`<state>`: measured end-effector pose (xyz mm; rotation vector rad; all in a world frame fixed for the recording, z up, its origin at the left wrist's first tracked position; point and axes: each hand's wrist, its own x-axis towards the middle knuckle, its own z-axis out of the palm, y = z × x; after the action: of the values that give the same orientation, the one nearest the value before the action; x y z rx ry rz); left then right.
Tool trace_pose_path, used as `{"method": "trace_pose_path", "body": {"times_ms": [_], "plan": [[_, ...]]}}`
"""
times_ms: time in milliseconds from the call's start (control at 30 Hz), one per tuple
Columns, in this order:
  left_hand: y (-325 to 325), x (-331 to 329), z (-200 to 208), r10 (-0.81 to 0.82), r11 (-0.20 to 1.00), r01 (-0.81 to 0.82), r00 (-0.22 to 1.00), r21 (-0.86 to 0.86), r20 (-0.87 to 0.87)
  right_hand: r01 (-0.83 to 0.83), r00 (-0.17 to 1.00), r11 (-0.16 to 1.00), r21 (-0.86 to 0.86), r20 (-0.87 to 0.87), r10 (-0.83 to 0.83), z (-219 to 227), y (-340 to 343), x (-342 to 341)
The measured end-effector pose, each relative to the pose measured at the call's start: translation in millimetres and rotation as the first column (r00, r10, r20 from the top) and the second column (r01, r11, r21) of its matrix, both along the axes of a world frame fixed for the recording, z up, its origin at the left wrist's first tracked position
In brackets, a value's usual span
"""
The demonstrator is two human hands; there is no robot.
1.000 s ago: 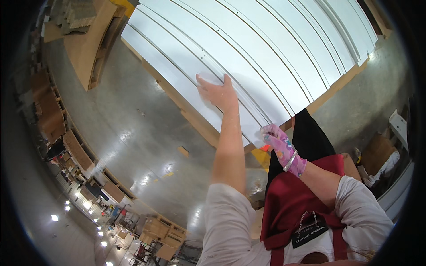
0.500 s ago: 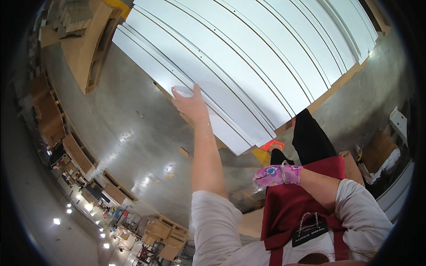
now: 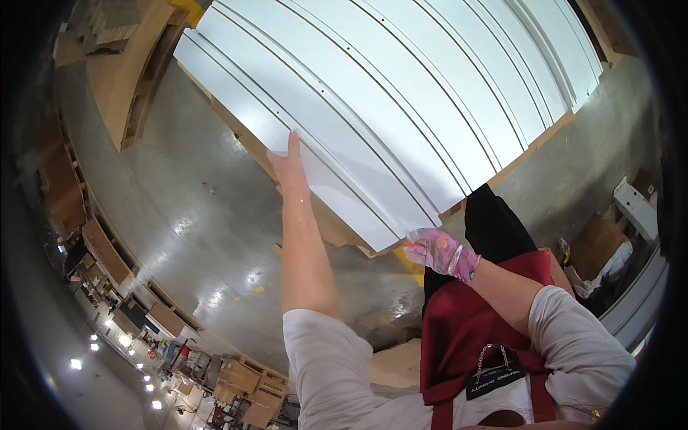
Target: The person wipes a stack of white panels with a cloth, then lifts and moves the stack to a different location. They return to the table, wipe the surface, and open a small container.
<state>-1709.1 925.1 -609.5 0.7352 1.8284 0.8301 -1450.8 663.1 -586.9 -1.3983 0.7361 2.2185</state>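
White grooved panels lie side by side in a stack. At the long edge of the nearest white panel is my bare left hand. Its thumb lies on top along the groove, and the fingers close round the outer edge, their tips partly hidden. My right hand, in a pink flowered glove, is at the near end of the same panel, by its corner. Its fingers are extended with nothing seen between them; whether they touch the panel, I cannot tell.
Brown board shows beneath the panels. To the far left stands a pallet with brown sheets. A carton with white wrapping sits at the right. Small scraps lie on the grey floor. Racks and boxes line the left side.
My right hand has risen from in front of the apron to the near corner of the panel. My left hand has shifted slightly left, its thumb still on the panel.
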Motion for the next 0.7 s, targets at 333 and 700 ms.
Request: {"method": "trace_pose_path", "body": {"times_ms": [333,700], "plan": [[-9.0,2.3,-4.0,-0.078,0.995,0.067,0.987,-0.079,-0.143,-0.035,0.987,0.999,-0.001,0.159,0.035,25.5,23.0,-12.6],[-30.8,-22.8,-3.8,0.068,0.991,-0.002,0.866,-0.132,0.496,-0.102,0.992,0.947,0.305,0.102,0.074,-1.5,15.0,-5.8]]}}
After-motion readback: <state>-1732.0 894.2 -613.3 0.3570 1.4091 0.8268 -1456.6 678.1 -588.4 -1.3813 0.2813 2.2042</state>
